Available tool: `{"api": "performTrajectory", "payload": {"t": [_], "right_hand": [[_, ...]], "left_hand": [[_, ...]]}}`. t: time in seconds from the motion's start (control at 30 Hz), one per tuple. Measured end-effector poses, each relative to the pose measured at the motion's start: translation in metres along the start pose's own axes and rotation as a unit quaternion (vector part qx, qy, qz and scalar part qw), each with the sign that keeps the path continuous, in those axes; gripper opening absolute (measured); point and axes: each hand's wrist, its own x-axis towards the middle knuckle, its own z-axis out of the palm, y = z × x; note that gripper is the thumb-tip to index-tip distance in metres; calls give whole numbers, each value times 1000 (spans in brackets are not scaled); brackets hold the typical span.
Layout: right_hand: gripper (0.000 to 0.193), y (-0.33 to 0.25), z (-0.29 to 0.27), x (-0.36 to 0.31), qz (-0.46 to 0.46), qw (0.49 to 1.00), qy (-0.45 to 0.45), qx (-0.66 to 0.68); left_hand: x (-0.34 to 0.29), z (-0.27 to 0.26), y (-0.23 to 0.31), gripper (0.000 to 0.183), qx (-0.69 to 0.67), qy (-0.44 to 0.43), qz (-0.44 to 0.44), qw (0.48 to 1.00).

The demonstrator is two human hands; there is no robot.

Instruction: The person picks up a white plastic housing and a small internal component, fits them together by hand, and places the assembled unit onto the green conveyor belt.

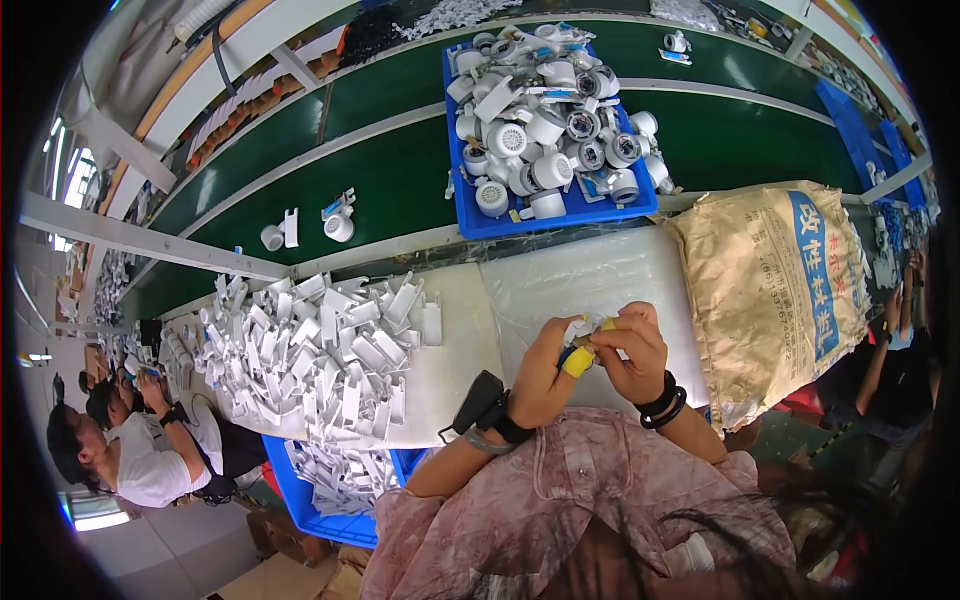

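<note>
My hands meet above the pale work surface [630, 262], in front of my chest. My left hand [542, 378] is closed around a small white plastic part [576, 329], mostly hidden by the fingers. Against that part, my right hand [638, 358] has its fingers pinched together; what sits between their tips is too small to make out. Yellow wraps [577, 362] show on fingers where the hands meet. To the left lies a wide heap of white plastic brackets [330, 335], the nearest pieces apart from my left hand.
Beyond the work surface, a blue crate [560, 222] is piled with white round-headed assemblies. A brown paper sack [745, 300] stands at right. Green conveyor belts [390, 160] run behind. A blue bin [325, 522] of brackets sits below the table edge. Another person [150, 450] sits at left.
</note>
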Motion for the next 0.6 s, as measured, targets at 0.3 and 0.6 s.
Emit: {"api": "performTrajectory", "payload": {"t": [0.3,0.6], "right_hand": [[27,7,-6,1,-16,999,-34,5],[25,6,-6,0,-23,999,-47,-4]], "left_hand": [[0,1,2,39,-8,-7,-43,999],[-1,3,-4,35,8,3,-11,1000]]}}
